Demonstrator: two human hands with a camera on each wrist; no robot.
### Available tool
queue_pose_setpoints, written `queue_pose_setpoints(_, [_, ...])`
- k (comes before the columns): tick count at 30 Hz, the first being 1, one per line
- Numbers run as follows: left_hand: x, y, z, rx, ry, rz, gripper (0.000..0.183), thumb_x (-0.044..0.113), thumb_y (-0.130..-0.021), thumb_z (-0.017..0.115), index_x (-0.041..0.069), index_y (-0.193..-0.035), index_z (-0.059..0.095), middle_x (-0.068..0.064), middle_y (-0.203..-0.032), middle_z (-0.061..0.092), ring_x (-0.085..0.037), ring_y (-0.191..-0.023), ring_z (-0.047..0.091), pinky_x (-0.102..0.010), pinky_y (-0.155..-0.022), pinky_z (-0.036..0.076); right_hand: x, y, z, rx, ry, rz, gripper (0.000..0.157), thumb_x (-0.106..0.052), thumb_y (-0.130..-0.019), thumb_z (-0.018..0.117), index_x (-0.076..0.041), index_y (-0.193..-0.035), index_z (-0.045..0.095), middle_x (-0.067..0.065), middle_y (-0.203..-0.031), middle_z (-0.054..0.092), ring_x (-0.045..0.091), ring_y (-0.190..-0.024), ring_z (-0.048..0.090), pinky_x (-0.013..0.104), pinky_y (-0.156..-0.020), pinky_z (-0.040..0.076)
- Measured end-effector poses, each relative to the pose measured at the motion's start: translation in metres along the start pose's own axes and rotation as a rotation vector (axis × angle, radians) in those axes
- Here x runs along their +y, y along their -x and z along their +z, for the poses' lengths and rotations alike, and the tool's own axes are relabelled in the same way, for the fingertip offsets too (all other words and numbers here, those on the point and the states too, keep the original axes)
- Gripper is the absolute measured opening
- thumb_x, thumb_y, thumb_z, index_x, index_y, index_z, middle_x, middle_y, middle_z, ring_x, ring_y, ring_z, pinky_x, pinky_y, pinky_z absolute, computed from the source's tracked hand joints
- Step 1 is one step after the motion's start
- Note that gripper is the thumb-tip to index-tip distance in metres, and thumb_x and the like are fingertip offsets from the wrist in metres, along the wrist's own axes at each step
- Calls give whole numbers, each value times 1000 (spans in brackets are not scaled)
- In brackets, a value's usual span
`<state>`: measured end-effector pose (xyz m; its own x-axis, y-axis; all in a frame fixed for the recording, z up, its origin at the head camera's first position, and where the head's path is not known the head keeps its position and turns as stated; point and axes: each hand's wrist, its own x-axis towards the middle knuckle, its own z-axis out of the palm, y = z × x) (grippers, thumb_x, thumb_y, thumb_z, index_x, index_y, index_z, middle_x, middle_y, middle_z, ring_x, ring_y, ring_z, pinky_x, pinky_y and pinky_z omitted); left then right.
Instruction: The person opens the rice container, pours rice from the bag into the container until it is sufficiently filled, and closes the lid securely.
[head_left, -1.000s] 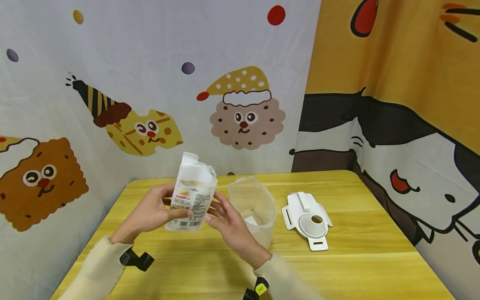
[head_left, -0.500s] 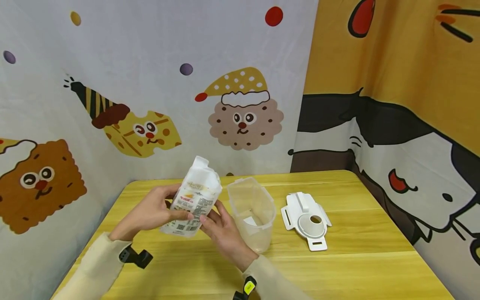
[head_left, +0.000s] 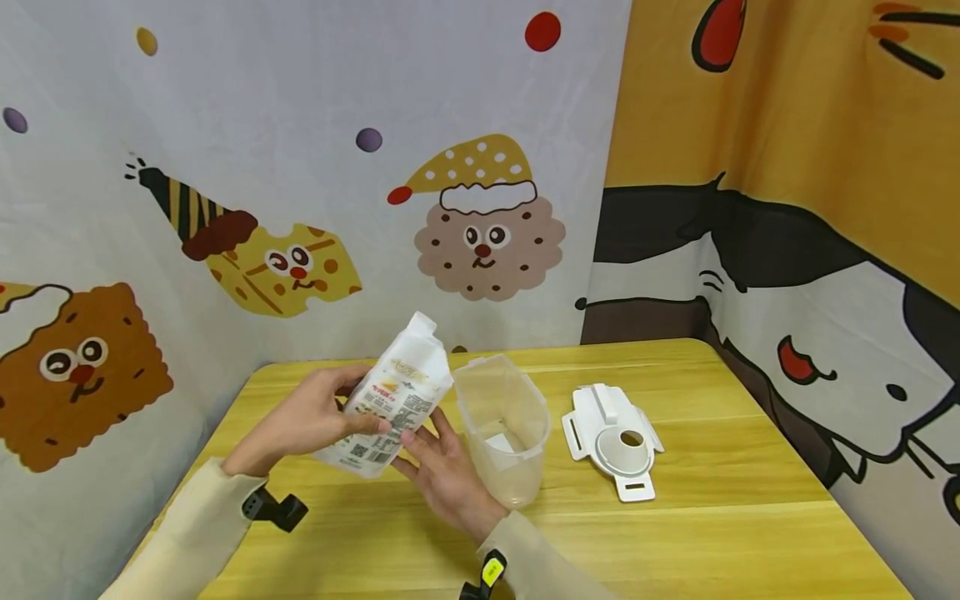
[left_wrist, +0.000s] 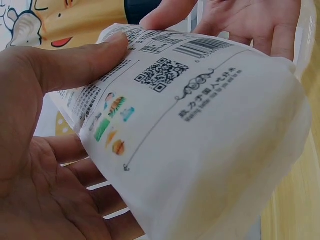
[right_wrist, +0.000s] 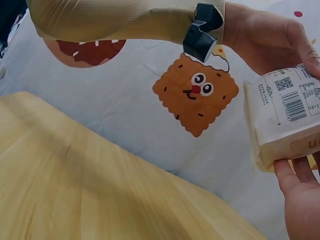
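A white printed rice bag [head_left: 412, 371] is held in the air over the table, its top tilted toward the right. My left hand [head_left: 311, 417] grips its left side, thumb across the printed face and fingers behind, as the left wrist view shows. On the lower right side, my right hand [head_left: 450, 479] holds the bag with the thumb at the front and fingers at the back and edge. Just right of the bag stands a clear plastic container [head_left: 528, 471] without a lid, a small white piece [head_left: 499, 442] inside it. The bag's top looks folded or creased.
A white lid [head_left: 611, 425] with a round opening and side clips lies on the wooden table [head_left: 720, 533] right of the container. Cartoon-printed curtains [head_left: 480, 92] hang behind and beside the table.
The bag has tilted further to the right, toward the container. My right hand has moved slightly left and closed onto the bag's lower right side. The container and lid have stayed put.
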<state>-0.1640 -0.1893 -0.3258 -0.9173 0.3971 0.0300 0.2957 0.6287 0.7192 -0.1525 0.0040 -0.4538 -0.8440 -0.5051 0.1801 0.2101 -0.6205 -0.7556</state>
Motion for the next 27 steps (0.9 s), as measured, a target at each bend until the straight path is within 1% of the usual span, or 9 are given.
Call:
queue_pose_setpoints(2, [2,-2,1,-2,-7,-1,57,25,-84,85,11,-135,62,-7,-102,74,-19,-84,72,-35,-67,61,1,1,0,3,-13,-1,63,-15,-107,55,-29,-160,24,-7,-141,57,12,-134,55,46,-119,43])
queue_pose_setpoints(5, [4,-4,2,-7,-11,-4,59,25,-85,84,12,-137,61,-7,-102,74,-18,-83,72,-35,-67,61,2,1,-1,7,-41,-12,66,-17,-106,56,-30,-161,22,-8,-139,59,12,-134,56,45,-119,43])
queue_pose_setpoints(8, [7,-7,2,-13,-12,1,60,25,-86,84,12,-139,59,-7,-103,74,-18,-83,72,-35,-67,61,3,1,-2,12,-64,-31,64,-19,-106,57,-30,-160,24,-8,-138,61,14,-134,56,46,-119,42])
queue_pose_setpoints(12, [9,-10,1,-19,-14,32,60,26,-87,83,10,-139,59,-8,-104,74,-18,-84,72,-35,-67,60,3,0,-4,16,-73,-48,59,-17,-107,54,-30,-158,27,-6,-141,60,15,-136,55,47,-119,42])
queue_pose_setpoints(15, [10,-11,0,-26,-12,48,61,27,-88,82,9,-141,58,-9,-104,74,-17,-84,71,-34,-67,61,3,0,-6,13,-75,-48,58,-17,-108,52,-31,-159,26,-4,-145,56,16,-137,54,46,-118,43])
queue_pose_setpoints(21, [10,-11,0,-46,13,37,61,25,-90,81,9,-144,56,-10,-105,74,-18,-84,72,-34,-67,61,3,0,-8,0,-100,-36,57,-22,-109,51,-33,-160,26,-3,-149,54,18,-140,51,44,-117,44])
queue_pose_setpoints(27, [8,-8,-3,-77,57,41,64,21,-91,80,10,-147,53,-14,-109,71,-20,-86,72,-34,-68,63,4,2,-9,-10,-153,-22,56,-23,-109,49,-31,-159,26,-2,-152,52,17,-140,52,45,-118,43])
